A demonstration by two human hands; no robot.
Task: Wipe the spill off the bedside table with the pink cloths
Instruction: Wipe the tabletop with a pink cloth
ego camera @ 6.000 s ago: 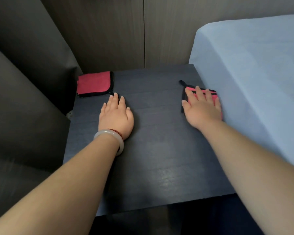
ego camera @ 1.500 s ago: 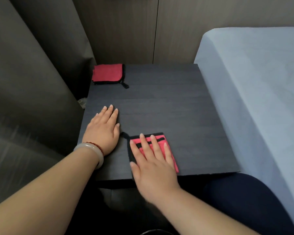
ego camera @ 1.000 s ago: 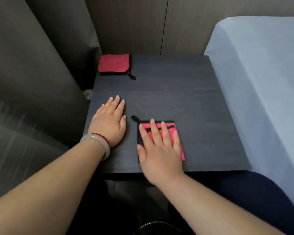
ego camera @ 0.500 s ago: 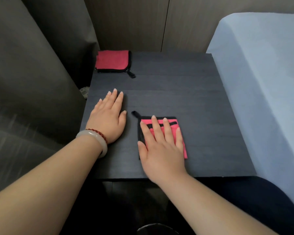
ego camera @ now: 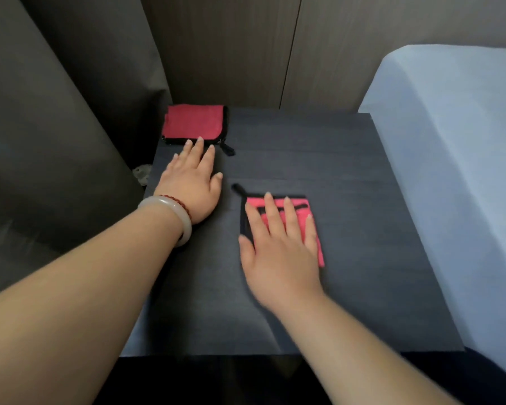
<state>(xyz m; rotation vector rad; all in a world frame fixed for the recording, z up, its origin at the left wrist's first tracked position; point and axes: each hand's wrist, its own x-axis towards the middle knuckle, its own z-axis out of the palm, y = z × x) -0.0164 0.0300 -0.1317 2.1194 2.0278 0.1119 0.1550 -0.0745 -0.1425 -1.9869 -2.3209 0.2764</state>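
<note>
Under right grip [ego camera: 281, 252], spread flat: near pink cloth [ego camera: 301, 211]; left grip [ego camera: 192, 182], spread flat, at edge of far pink cloth [ego camera: 193, 122].

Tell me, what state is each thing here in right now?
Left hand: open, fingers straight, fingertips at the near edge of the far cloth.
Right hand: open, flat, pressing on the near cloth.
Near cloth: folded, flat on the table, partly covered by the right hand.
Far cloth: folded, lying at the far left corner.
Table: dark top; any spill is too faint to tell.
</note>
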